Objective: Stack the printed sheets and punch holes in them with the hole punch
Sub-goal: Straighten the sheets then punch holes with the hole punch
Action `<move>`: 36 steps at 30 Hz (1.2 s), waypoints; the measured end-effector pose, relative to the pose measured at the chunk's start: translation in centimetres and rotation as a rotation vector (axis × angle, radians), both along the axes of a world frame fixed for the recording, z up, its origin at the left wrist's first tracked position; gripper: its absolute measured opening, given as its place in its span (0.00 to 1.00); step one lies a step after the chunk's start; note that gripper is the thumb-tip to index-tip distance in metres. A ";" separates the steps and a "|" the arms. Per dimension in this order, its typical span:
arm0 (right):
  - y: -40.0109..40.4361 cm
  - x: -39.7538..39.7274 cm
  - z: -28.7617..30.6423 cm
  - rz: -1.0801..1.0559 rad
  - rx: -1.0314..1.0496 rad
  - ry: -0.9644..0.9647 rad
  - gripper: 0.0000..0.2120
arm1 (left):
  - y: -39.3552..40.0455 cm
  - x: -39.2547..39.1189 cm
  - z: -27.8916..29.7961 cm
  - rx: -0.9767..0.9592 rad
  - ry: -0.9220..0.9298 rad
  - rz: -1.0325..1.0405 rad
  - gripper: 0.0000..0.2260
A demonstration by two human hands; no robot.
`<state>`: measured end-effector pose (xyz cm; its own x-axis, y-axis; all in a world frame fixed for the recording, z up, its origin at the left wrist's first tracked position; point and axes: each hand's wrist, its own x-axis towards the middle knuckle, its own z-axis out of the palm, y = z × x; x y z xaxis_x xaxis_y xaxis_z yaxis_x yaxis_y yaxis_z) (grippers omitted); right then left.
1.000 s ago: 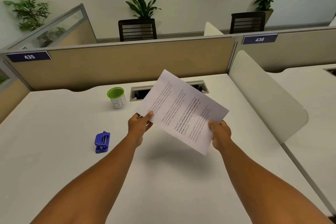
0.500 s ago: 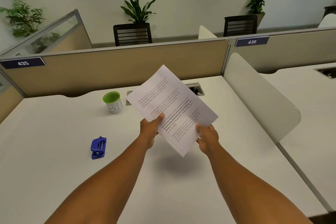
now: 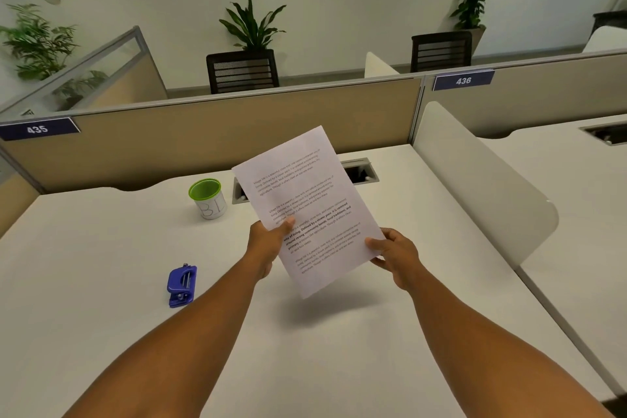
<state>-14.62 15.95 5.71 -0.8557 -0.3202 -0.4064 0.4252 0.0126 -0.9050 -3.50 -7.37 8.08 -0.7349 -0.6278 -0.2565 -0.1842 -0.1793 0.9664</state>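
Observation:
I hold the printed sheets point(image 3: 307, 200) up above the white desk point(image 3: 101, 248), tilted so the top leans to the right. My left hand point(image 3: 268, 244) pinches their left edge with the thumb on the text. My right hand point(image 3: 393, 253) grips the lower right edge. Whether it is one sheet or more I cannot tell. The blue hole punch point(image 3: 182, 286) lies on the desk to the left of my left forearm, apart from both hands.
A white cup with a green rim point(image 3: 207, 197) stands at the back left of the sheets. A cable slot point(image 3: 359, 173) is set into the desk behind them. A beige partition point(image 3: 203, 132) closes the back; a white curved divider point(image 3: 475, 180) bounds the right.
The sheets have turned from lying wide to nearly upright lengthwise, and both hands have shifted along their edges and come closer together. The hole punch has not moved on the desk.

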 end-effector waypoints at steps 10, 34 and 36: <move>-1.1 -0.5 0.0 0.144 0.189 0.168 0.07 | -1.0 0.7 -0.7 -0.022 -0.103 -0.129 0.09; -3.8 -2.2 -2.1 0.230 0.294 0.143 0.08 | -2.2 0.4 -6.0 0.044 -0.355 -0.311 0.15; -4.0 -2.3 -2.7 0.228 0.312 0.156 0.08 | -2.7 0.4 -6.7 0.044 -0.356 -0.263 0.11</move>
<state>-16.90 11.96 3.04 -0.8363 -0.3907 -0.3848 0.2375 0.3745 -0.8963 -3.07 -10.08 1.36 -0.7289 -0.4144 -0.5449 -0.5491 -0.1215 0.8269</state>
